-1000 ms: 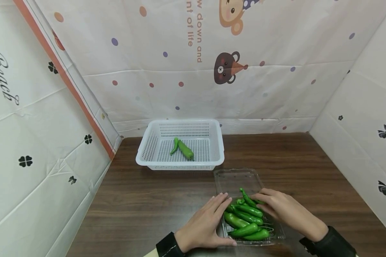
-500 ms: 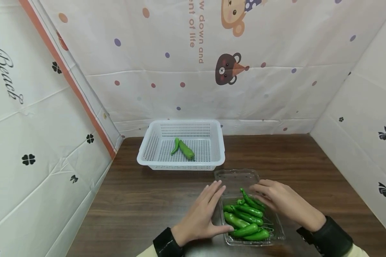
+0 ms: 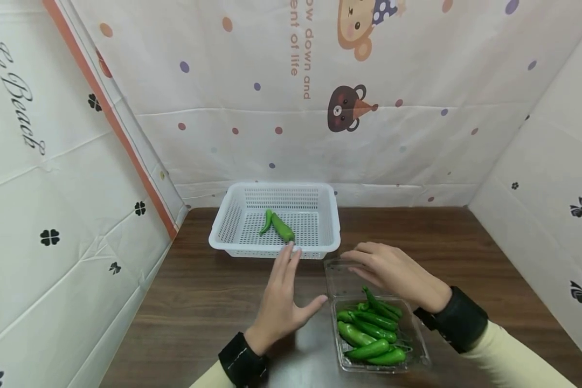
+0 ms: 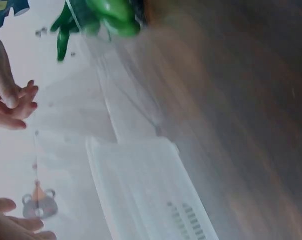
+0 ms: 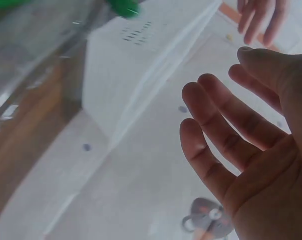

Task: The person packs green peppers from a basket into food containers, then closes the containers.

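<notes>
Both your hands were empty with fingers spread: left hand [image 3: 280, 302] near the white perforated plastic basket [image 3: 276, 250]; right hand [image 3: 397, 272] over the clear plastic clamshell's lid [image 3: 341, 275], leaving its green peppers [image 3: 368, 331] uncovered at the table's near edge.

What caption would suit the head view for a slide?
Two open hands, left hand and right hand, hover between a white basket holding two green peppers and a clear tray of peppers.

— What else is on my feed?
— A dark wooden surface [image 3: 465, 242], and white sheeting [image 3: 417, 145] dotted with colours walling it in. I see a brown bear print [image 3: 341, 110] there, and clover marks [image 3: 50, 236] left.
</notes>
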A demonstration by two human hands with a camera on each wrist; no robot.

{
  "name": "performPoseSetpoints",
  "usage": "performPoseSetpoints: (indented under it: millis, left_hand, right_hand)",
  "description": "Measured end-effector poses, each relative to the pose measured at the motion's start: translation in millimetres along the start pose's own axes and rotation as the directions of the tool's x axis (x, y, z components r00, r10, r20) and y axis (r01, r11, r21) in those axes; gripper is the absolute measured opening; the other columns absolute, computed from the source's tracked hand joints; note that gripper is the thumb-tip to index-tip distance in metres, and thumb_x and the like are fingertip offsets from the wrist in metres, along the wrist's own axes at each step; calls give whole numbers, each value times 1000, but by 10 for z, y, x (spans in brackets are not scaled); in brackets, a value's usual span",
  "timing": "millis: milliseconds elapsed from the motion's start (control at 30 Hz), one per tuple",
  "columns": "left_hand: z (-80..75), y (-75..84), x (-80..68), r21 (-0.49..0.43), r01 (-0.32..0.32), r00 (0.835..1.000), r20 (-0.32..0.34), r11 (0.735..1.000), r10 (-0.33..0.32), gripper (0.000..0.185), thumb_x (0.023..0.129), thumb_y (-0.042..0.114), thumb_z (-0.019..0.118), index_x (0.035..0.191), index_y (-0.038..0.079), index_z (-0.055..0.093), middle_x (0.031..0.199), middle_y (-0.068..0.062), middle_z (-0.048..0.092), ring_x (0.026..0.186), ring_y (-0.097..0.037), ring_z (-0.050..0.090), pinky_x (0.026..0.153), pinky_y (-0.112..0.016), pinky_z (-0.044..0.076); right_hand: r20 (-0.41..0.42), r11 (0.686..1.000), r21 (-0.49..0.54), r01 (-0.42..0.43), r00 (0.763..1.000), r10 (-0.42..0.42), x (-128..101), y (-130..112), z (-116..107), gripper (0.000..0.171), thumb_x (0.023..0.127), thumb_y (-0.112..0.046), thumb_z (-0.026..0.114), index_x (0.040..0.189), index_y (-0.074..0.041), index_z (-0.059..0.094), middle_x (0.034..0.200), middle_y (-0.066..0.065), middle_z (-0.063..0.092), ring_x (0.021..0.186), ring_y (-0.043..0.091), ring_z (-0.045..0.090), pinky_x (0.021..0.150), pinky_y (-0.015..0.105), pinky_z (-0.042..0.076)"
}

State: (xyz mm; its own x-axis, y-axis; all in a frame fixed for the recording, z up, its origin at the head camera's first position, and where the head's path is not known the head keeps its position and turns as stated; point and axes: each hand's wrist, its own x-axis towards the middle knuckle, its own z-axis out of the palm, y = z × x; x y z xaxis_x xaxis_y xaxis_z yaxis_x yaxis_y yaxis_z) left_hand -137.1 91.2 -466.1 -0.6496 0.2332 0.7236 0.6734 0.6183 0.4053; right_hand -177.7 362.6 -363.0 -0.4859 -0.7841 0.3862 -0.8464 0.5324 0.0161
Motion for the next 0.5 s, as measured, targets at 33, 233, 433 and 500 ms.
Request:
performPoseSetpoints:
  millis: [33,233,433,500]
  left_hand:
    - [-26,-29,3,2,25,1000,-14,1000,-25,102,90,62,68,160,0,27,168,-20,19,153,-42,21,117,-62,30]
    - [-143,-205,10,21,143,988,-67,989,-142,98,92,59,68,161,3,28,168,-18,21,154,-38,20,119,-62,27]
    - [-232,-343,19,59,198,976,-110,978,-191,97,91,55,72,161,3,29,168,-18,22,154,-36,22,119,-61,28]
    - [-259,-392,25,74,210,972,-122,975,-200,97,91,54,72,161,4,28,168,-19,22,154,-38,23,119,-61,29]
  right_hand:
    - [-5,1000,-1,20,1000,-20,89,5,-10,36,90,-13,80,125,-16,71,103,-3,67,83,5,61,68,24,51]
    - [7,997,4,73,997,-73,610,38,-32,33,89,-15,81,121,-11,74,104,1,71,83,11,66,68,28,56]
    - [84,996,65,56,995,-62,1048,42,24,30,95,-18,75,125,-12,72,106,4,72,86,15,69,71,31,59]
    - [108,995,82,48,993,-57,1190,56,63,30,96,-18,74,126,-12,72,108,3,72,89,16,70,74,32,59]
